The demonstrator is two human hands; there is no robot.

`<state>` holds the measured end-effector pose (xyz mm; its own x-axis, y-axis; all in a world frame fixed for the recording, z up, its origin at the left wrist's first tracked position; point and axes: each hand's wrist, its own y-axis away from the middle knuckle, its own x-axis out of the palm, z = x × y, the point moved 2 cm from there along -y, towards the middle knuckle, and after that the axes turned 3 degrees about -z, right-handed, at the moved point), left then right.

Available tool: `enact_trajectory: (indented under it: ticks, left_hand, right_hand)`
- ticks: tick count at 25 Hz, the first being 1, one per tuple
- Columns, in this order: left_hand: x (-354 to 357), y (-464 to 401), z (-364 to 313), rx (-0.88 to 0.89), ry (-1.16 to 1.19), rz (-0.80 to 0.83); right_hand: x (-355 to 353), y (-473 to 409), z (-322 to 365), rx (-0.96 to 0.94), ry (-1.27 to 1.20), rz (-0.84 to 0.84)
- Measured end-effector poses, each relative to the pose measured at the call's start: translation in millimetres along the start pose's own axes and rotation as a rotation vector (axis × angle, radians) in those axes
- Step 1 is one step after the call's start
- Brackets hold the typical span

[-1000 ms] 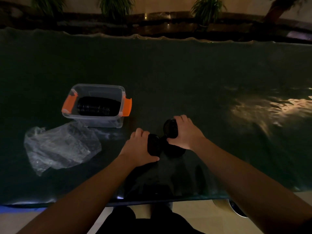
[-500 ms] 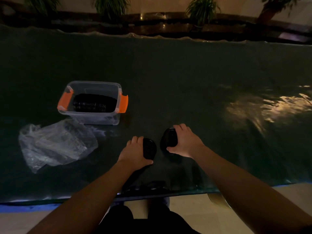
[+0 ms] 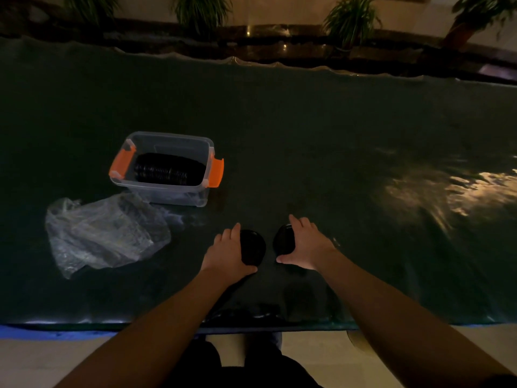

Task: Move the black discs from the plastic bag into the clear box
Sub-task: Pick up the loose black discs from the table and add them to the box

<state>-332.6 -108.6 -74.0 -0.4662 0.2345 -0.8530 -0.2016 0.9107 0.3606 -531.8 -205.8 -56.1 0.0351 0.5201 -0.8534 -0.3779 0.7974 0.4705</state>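
My left hand [image 3: 228,254] grips a stack of black discs [image 3: 252,247] on edge near the table's front middle. My right hand [image 3: 307,245] grips a second stack of black discs [image 3: 284,239] just to the right, with a small gap between the two stacks. The clear box [image 3: 167,191] with orange latches stands to the far left, open, with a row of black discs [image 3: 165,170] lying inside. The crumpled plastic bag [image 3: 103,233] lies flat in front of the box, left of my left hand.
The table is covered by a dark green sheet [image 3: 307,130] with a bright light reflection at the right. Its front edge runs just below my forearms. Potted plants [image 3: 349,21] line a dark ledge beyond the far edge.
The two disc stacks were pressed together a second ago; my hands have drawn them apart, leaving a gap. The view has shifted slightly.
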Motion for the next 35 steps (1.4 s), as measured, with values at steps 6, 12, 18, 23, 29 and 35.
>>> enact_trajectory:
  ticks: [6, 12, 18, 23, 29, 35]
  left_hand:
    - [1.4, -5.6, 1.4, -0.008, 0.094, -0.023]
    - [-3.0, -5.4, 8.3, 0.009, 0.176, 0.055]
    - [-10.3, 4.5, 28.9, 0.03, 0.213, 0.06]
    - [-15.5, 9.6, 45.8, 0.029, 0.186, 0.077]
    - [-19.4, 8.0, 48.4, 0.077, 0.045, 0.078]
    - [-18.2, 5.0, 40.5, 0.138, 0.026, 0.124]
  right_hand:
    - [6.3, 0.5, 6.7, -0.018, 0.002, -0.005]
    - [-7.2, 2.5, 40.6, -0.158, -0.039, -0.062]
    - [-5.3, 3.8, 83.8, -0.296, 0.013, -0.082]
    - [6.4, -0.8, 99.4, -0.304, 0.11, -0.032]
    - [16.9, -4.4, 99.6, -0.273, 0.159, 0.011]
    - [14.3, 13.8, 97.6, -0.334, 0.065, -0.143]
